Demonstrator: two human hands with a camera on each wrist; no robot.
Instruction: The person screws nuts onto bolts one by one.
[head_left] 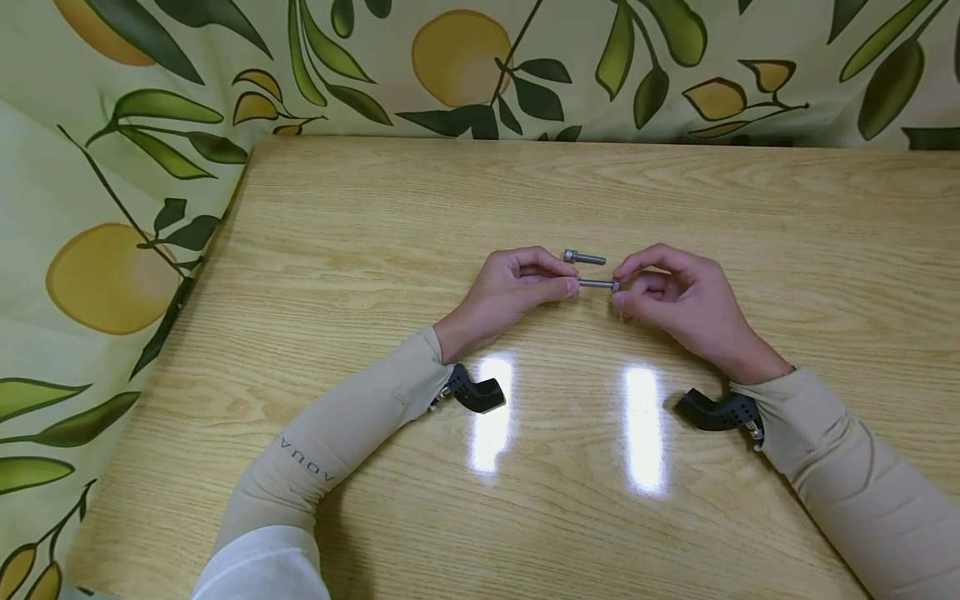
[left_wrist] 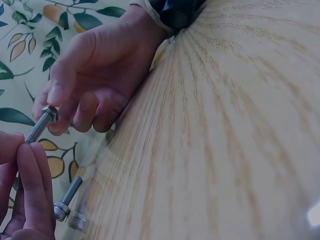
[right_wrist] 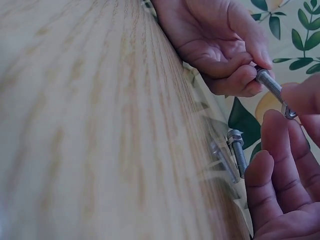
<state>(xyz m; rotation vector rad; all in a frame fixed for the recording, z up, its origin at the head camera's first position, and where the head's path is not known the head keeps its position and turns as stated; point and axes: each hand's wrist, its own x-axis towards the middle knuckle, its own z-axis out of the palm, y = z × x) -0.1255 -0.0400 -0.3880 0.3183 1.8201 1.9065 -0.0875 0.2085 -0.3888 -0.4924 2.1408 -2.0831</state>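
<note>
L hand (head_left: 517, 283) pinches the head end of a metal bolt (head_left: 597, 284) btwn thumb & fingers, just above centre of the frame. R hand (head_left: 678, 287), to the right, has thumb and index closed on the nut (head_left: 617, 286) at the bolt's other end; its remaining fingers are loosely curled. Bolt is held roughly level, off the tabletop (head_left: 375, 217), shank bare btwn the two hands.

Second bolt (head_left: 590, 259) lies just beyond the held one, upper centre, touched by neither hand, head toward the left. L wrist view, lower left, shows its own nut (left_wrist: 62, 205) sitting close up by the head.

Progress, as I'd judge it: lying bolt has its nut fully run up; held bolt has its nut out at the tip — so either barely started on or nearly off, can't tell which way it's turning. If going on, most of the thread is left; if coming off, v. little left on this one — and the lying bolt's nut would be untouched. No loose nut visible on the tabletop.
</note>
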